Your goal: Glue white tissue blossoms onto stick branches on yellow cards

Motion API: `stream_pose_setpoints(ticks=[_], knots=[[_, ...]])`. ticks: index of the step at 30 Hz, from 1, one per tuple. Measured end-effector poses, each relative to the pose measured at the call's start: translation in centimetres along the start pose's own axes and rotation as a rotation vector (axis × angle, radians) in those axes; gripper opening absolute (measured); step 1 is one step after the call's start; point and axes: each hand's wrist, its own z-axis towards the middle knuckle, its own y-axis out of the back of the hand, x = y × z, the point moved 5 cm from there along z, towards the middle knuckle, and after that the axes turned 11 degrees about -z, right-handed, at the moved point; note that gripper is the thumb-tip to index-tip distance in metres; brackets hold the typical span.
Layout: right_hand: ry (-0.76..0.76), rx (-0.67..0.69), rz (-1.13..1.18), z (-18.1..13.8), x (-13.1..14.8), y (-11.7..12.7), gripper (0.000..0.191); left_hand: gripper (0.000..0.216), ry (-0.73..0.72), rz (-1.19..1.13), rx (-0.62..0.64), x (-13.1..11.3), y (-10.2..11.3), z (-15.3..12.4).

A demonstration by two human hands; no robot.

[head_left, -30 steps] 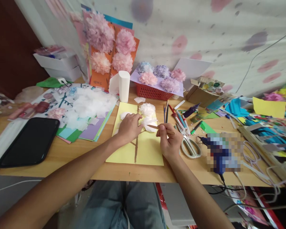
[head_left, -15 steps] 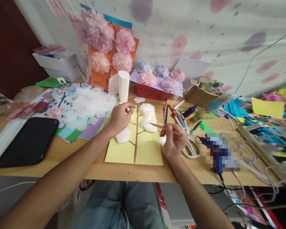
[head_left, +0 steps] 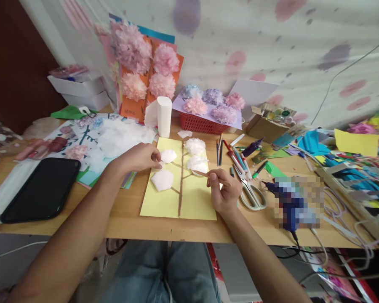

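A yellow sheet [head_left: 164, 202] with a brown painted branch lies on the wooden table in front of me. Fluffy white tissue flowers [head_left: 195, 145] sit at its top, and flat white tissue pieces [head_left: 162, 179] lie on its left half. My left hand [head_left: 140, 156] rests at the sheet's left edge, fingers curled, its fingertips pinching the upper flat tissue piece [head_left: 168, 156]. My right hand [head_left: 222, 189] grips a thin wooden stick [head_left: 202, 172] whose tip points at the lower fluffy flower [head_left: 197, 163].
Scissors [head_left: 251, 191], pens [head_left: 238, 158] and a blurred blue tool [head_left: 292, 202] lie right of the sheet. A black tray [head_left: 39, 189] sits at left, loose white tissue [head_left: 120, 134] behind it. A white roll [head_left: 164, 115], red basket [head_left: 202, 122] and paper-flower boards stand at the back.
My left hand lifted off the sheet's flowers, swung left and came down at the sheet's left edge, uncovering the flat tissue pieces. My right hand dipped the stick back toward the flower.
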Motion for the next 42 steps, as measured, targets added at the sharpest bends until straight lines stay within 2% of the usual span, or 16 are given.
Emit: stream_pose_setpoints(ticks=[3, 6, 9, 11, 15, 20, 24, 27, 31, 36, 39, 42], knots=[[0.071, 0.020, -0.004, -0.1, 0.6, -0.1, 0.018, 0.010, -0.004, 0.040, -0.004, -0.1, -0.2, 0.1], [0.286, 0.122, -0.036, -0.5, 2.1, -0.5, 0.012, 0.013, -0.036, 0.000, -0.077, -0.1, 0.3, 0.1], [0.550, 0.245, -0.188, -1.5, 3.7, -0.9, 0.019, 0.017, -0.092, -0.160, -0.179, -0.5, 0.7, 0.1], [0.620, 0.285, -0.290, -2.0, 4.0, -0.8, 0.026, 0.019, -0.100, -0.334, -0.187, -0.9, 0.3, 0.1], [0.608, 0.320, -0.423, -2.5, 3.8, 0.1, 0.032, 0.024, -0.075, -0.604, -0.091, -2.3, -1.7, 0.3], [0.628, 0.343, -0.529, -3.1, 3.6, 0.6, 0.031, 0.022, -0.105, -0.682, -0.081, -3.6, -3.4, 0.3], [0.581, 0.385, -0.559, -3.5, 3.1, 0.4, 0.035, 0.019, -0.076, -0.758, -0.052, -3.7, -4.5, 0.2], [0.580, 0.429, -0.579, -3.9, 3.0, 0.2, 0.033, 0.017, -0.069, -0.777, -0.006, -3.9, -5.2, 0.1], [0.556, 0.528, -0.656, -4.0, 2.9, -0.2, 0.029, 0.015, -0.068, -0.765, -0.015, -3.9, -5.7, 0.2], [0.485, 0.658, -0.695, -3.5, 3.0, 0.2, 0.042, 0.017, -0.089, -0.736, -0.064, -4.2, -5.4, 0.0], [0.390, 0.587, -0.599, -2.9, 3.2, 1.0, 0.037, 0.019, -0.102, -0.741, -0.063, -4.7, -5.3, -0.2], [0.136, 0.425, -0.322, -1.6, 3.0, 1.6, 0.024, 0.021, -0.119, -0.777, -0.023, -5.1, -5.6, -0.4]])
